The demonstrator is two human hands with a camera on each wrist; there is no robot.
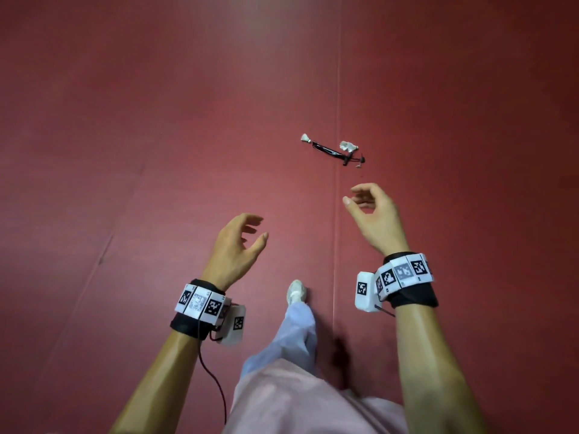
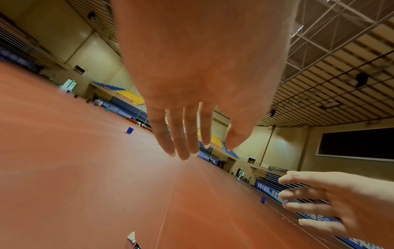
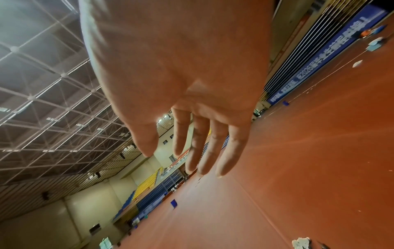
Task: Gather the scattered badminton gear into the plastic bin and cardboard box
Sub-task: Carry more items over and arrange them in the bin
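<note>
On the red court floor (image 1: 188,151) ahead lie two white shuttlecocks, one (image 1: 305,138) to the left and a crumpled one (image 1: 348,146) to the right. A black strappy item (image 1: 336,153) lies between them. My right hand (image 1: 360,195) hovers just short of that pile, fingers loosely bent and empty. My left hand (image 1: 257,230) hangs lower and to the left, relaxed and empty. The left wrist view shows a shuttlecock (image 2: 131,237) at its bottom edge, the right wrist view the crumpled one (image 3: 300,243). No bin or box close by.
A floor seam (image 1: 336,214) runs away from me past the pile. My foot in a white shoe (image 1: 296,292) is stepping forward between my arms. Far off, small blue bins (image 2: 129,130) stand on the court and blue banners (image 3: 315,67) line the wall.
</note>
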